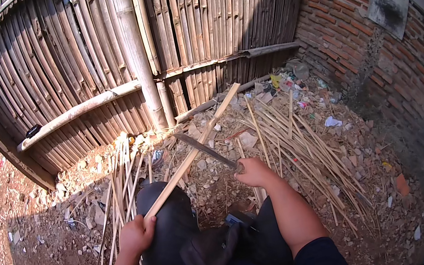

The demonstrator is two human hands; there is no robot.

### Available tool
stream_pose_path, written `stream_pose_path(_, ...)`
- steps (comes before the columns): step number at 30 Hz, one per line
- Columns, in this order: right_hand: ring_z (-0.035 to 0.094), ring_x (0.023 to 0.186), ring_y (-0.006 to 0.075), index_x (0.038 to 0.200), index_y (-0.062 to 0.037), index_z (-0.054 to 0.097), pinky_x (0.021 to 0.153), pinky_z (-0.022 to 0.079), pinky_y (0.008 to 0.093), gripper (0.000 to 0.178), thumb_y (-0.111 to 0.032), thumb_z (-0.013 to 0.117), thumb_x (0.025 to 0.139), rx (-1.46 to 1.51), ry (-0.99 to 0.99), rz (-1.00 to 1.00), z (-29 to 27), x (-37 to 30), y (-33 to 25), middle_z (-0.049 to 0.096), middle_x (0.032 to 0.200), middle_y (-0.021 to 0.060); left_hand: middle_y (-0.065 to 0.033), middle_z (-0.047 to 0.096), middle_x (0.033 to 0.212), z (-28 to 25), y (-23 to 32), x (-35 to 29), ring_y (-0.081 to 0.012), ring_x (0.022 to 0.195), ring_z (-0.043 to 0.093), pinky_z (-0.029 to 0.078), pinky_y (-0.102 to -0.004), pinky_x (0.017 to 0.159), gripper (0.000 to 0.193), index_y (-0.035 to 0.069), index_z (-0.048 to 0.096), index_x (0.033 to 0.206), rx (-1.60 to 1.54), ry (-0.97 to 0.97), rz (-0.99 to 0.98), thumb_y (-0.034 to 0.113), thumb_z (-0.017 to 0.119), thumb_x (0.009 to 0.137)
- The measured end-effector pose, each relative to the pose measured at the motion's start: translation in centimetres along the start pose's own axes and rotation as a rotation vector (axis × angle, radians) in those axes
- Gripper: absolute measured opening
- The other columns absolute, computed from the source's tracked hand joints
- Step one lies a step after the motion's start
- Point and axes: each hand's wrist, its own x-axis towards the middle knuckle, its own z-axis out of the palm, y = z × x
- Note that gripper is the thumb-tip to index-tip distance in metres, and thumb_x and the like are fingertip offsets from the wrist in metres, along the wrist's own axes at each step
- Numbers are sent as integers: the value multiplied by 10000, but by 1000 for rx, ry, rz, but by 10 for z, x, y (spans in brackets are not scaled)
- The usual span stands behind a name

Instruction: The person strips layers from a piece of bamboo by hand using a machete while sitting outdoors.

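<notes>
My left hand [136, 234] is closed around the lower end of a long, pale bamboo strip [171, 185]. The strip slants up and away to the right, passing over my left knee. In my closed right hand [255, 172] is the handle of a long, dark-bladed knife [210, 151], mostly hidden by the fingers. Its blade points up and to the left and crosses the strip at about mid-length. Whether the edge touches the strip, I cannot tell.
Split bamboo strips lie in a large pile [307, 147] on the right and a smaller pile [120, 190] on the left. Rubble and litter cover the ground. Ahead stands a bamboo fence [200, 28]; a brick wall [340, 27] rises at the right.
</notes>
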Motion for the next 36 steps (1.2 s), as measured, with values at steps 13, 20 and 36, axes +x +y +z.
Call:
stream_pose_path(13,701,982,397,1177,-93,711,863,560,478,450,-334,763,801,-22,11,-73,-2,2,16,730,1016,219,-243,622,651,1,2,-1,-465,667,648,503,-557,638,518,29,565,735,-5,56,77,488,614,971)
stream_pose_path(20,699,943,413,1175,-14,700,854,552,460,491,-332,779,810,-2,78,-28,1,2,20,714,969,265,-247,633,663,2,3,0,-468,670,652,505,-564,641,517,26,574,739,3,59,69,486,609,974)
stream_pose_path(36,704,935,405,1237,-6,676,846,548,452,534,-321,776,817,23,48,-65,2,0,12,716,972,266,-273,629,700,1,4,-1,-492,723,648,495,-575,666,520,11,571,774,-6,28,23,487,586,983)
